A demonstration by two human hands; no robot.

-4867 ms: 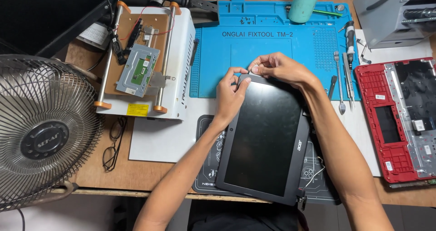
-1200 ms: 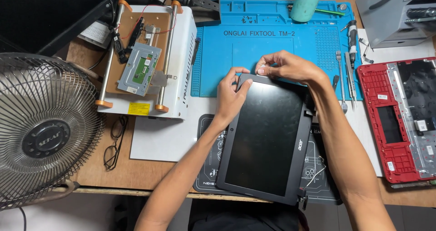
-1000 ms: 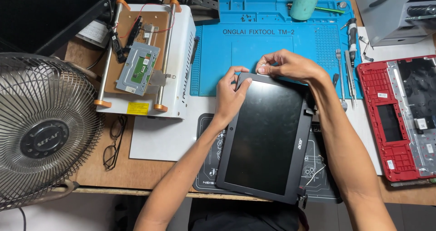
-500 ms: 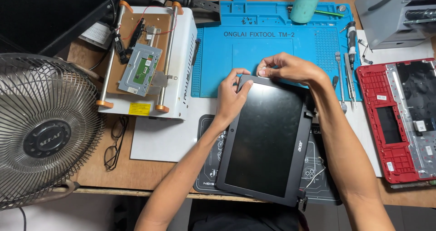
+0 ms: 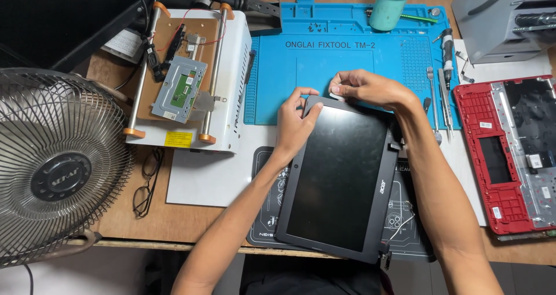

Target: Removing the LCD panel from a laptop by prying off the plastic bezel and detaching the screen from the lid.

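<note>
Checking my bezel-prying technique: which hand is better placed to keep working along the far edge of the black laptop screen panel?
Probably the right hand: its fingertips pinch the far edge of the black laptop screen panel. The left hand grips the far-left corner, steadying it.

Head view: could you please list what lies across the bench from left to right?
Round metal wire fan → white holder with a grey metal part → left hand → right hand → red plastic laptop case.

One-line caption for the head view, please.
Both hands, left hand and right hand, grip the top edge of a black laptop screen panel.
</note>
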